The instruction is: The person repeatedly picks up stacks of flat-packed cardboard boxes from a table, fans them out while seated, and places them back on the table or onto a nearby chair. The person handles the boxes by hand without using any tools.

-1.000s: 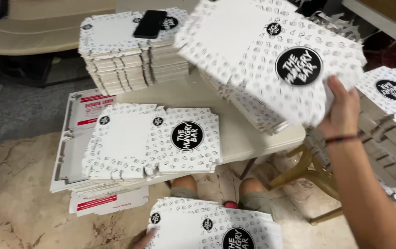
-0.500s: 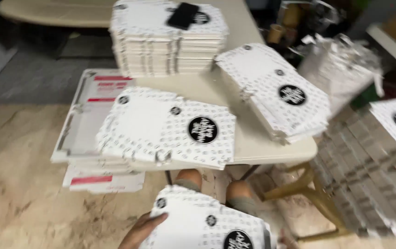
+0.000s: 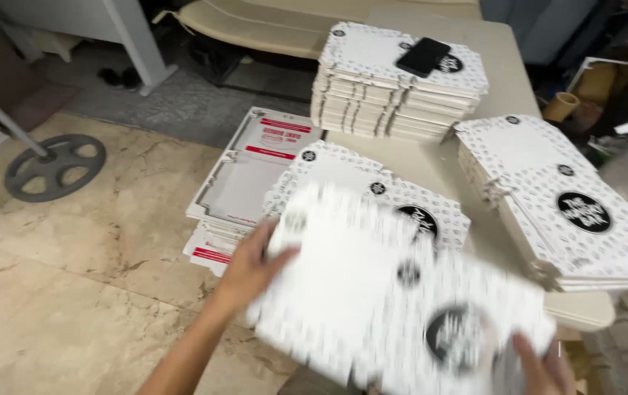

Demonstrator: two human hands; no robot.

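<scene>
A flat white patterned cardboard box blank with a black round mark is held low in front of me, blurred by motion. My left hand grips its left edge. My right hand holds its lower right corner at the frame's bottom. Just behind the blank lies a small pile of the same flat boxes on the beige table.
A tall stack of flat boxes with a black phone on top stands at the table's back. Another stack sits at the right. Plain white and red printed flat boxes overhang the table's left. A round metal base lies on the marble floor.
The view has swung left and up. The flat box from my lap has been lifted toward the table, and my right hand has come onto its lower right corner.
</scene>
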